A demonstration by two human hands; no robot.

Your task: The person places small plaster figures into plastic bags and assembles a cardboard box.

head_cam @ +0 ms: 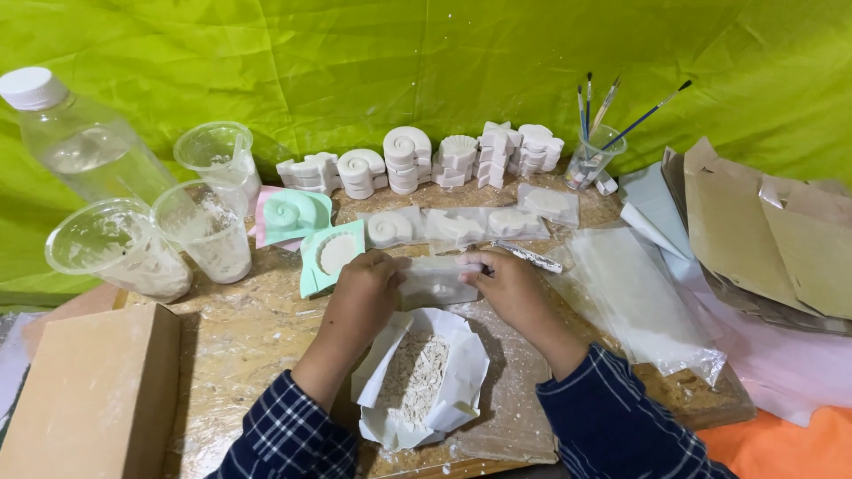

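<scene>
From the head camera, both hands meet at the middle of the plastic-covered board [266, 346]. The left hand [362, 288] and the right hand [506, 284] each close their fingers on one end of a small white rectangular mould [435, 282], pinching it between them just above the board; what sits inside it is too pale to make out, perhaps a plaster cast. Just near of the mould lies a crumpled white paper holding rough powder [417, 377]. To the left of the left hand rests a mint-green mould [330, 255], and further left stand clear plastic cups [204, 226]. Along the far edge runs a row of white shell-shaped casts [417, 160], with a cup of paintbrushes [593, 158] at its right end.
</scene>
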